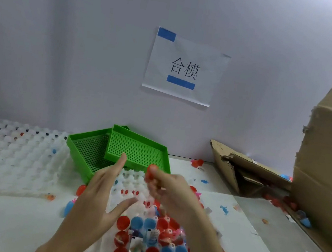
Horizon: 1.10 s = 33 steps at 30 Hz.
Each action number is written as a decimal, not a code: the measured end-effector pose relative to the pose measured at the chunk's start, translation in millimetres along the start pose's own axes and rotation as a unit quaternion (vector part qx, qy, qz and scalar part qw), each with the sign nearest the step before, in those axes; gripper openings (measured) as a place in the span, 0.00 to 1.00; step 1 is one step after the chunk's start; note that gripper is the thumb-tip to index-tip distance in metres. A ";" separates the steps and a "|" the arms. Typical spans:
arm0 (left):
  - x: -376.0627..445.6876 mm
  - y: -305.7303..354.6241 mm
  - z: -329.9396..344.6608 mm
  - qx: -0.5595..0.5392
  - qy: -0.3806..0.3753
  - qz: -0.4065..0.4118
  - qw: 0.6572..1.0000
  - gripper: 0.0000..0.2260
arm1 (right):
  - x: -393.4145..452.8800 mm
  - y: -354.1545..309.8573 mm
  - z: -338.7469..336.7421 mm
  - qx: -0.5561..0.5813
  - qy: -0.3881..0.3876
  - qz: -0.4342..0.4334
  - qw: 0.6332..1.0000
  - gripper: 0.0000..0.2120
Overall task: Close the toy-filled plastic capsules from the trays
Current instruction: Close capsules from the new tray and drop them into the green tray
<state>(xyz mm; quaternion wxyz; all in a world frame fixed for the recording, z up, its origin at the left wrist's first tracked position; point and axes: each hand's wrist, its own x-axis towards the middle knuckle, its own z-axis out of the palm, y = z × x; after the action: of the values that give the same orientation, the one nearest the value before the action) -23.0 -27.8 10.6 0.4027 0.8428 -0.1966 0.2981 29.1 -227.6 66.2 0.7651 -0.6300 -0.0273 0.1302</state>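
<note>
Right hand grips a round red plastic capsule, lifted above the white moulded capsule tray at 12 o'clock. Left hand, fingers spread, holds nothing. Judged mid-closing; next, squeeze it shut.

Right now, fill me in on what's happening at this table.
A person is working over a white tray of red and blue toy-filled capsules. The right hand, blurred, holds a red capsule above the tray with its fingers curled round it. The left hand is open beside it, fingers straight. Two green mesh trays sit behind, and a cardboard box stands to the right.
</note>
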 end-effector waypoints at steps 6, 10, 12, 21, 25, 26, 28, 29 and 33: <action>4.5 -11.8 -0.2 0.114 0.028 0.066 0.991 0.24 | 53.6 -102.3 -79.5 0.265 0.102 -0.084 0.955 0.22; 2.3 -17.8 1.1 0.133 0.017 0.079 0.988 0.18 | 61.1 -58.6 -82.6 -0.181 0.138 -0.052 0.972 0.15; 1.7 -19.1 2.6 0.130 0.016 0.079 0.988 0.07 | 60.2 -33.3 -76.3 -0.387 0.131 -0.082 0.909 0.10; 0.4 -18.9 2.2 0.113 -0.014 0.036 0.993 0.03 | 48.5 -8.5 -52.4 -0.670 -0.046 -0.060 0.739 0.06; 0.8 -18.4 1.2 0.106 -0.020 0.027 0.994 0.02 | 44.4 -20.4 -50.3 -0.672 -0.064 -0.052 0.736 0.05; 0.5 -17.9 1.0 0.103 -0.019 0.026 0.994 0.02 | 43.6 -21.3 -49.5 -0.684 -0.071 -0.051 0.724 0.05; 0.4 -17.4 1.7 0.101 -0.017 0.030 0.994 0.02 | 44.1 -19.1 -47.1 -0.709 -0.072 -0.054 0.699 0.06; 0.1 -17.1 2.1 0.100 -0.016 0.032 0.994 0.02 | 45.2 -17.0 -45.7 -0.717 -0.071 -0.056 0.691 0.06; -0.3 -18.1 2.8 0.094 -0.020 0.019 0.995 0.01 | 46.4 -16.9 -40.9 -0.728 -0.070 -0.064 0.679 0.05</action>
<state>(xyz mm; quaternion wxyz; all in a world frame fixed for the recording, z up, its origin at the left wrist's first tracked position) -12.0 -19.1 -1.1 0.3117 0.8790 -0.1912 0.3060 85.0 -258.9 68.5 0.0676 -0.9740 -0.2068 0.0635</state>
